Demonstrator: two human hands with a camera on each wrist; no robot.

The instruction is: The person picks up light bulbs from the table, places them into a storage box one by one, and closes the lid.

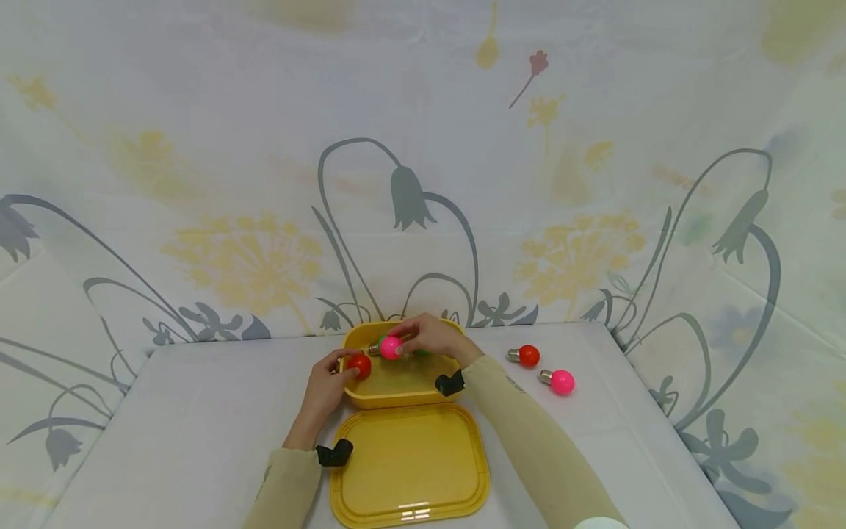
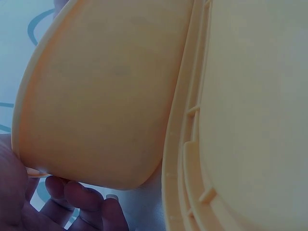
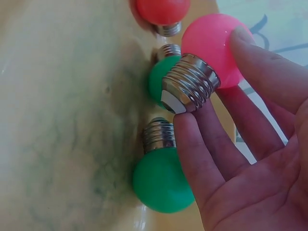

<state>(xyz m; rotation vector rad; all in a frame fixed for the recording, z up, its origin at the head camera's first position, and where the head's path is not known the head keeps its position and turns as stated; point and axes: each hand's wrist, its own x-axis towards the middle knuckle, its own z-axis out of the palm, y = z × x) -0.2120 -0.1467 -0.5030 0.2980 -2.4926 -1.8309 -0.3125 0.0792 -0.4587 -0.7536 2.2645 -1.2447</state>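
Beige sleeves (image 1: 538, 441) flank a yellow lid (image 1: 410, 464) lying flat on the white table (image 1: 218, 426). Just beyond is the yellow container (image 1: 403, 401); on the table to its right lie a loose pink bulb (image 1: 562, 382) and, slightly farther, a loose red bulb (image 1: 529, 356). Left hand (image 1: 327, 382), at the container's left end: thumb and finger pinch a red bulb (image 1: 359, 366) inside the rim. Right hand (image 1: 431, 336): fingertips grasp a pink bulb (image 3: 211, 45) above two green bulbs (image 3: 162, 180) in the container. Background: flower-patterned cloth (image 1: 410, 88).
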